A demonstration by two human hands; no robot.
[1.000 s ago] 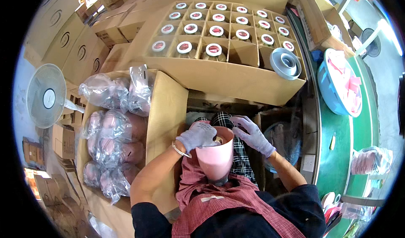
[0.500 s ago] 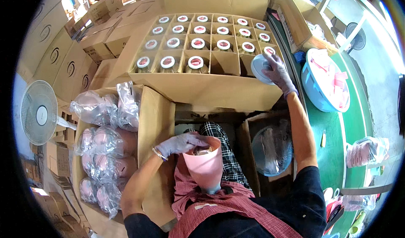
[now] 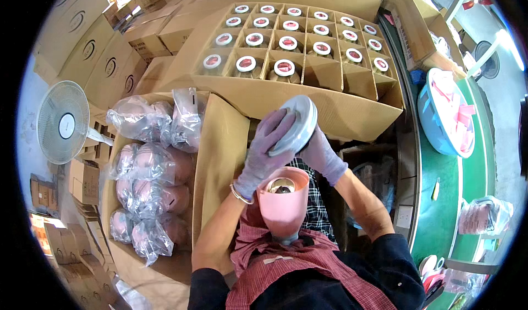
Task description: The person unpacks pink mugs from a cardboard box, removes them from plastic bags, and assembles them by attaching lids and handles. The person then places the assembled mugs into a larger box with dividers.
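Note:
Both gloved hands grip a pale blue, round lid-like disc, tilted above my lap. My left hand closes on its left side, thumb along the lower edge. My right hand is behind its right side, with its fingers mostly hidden. Just below stands a tapered pink container, upright between my legs, its mouth uncovered and a shiny metal part inside. Neither hand holds the container.
A divided carton ahead holds rows of white-lidded jars. At left, another carton contains bagged pink containers, with a fan beyond. A blue basin of pink pieces sits on the green table at right.
My right hand has brought the disc from the divided carton's front right corner back over my lap. My left hand has left the pink container's rim and taken hold of the disc.

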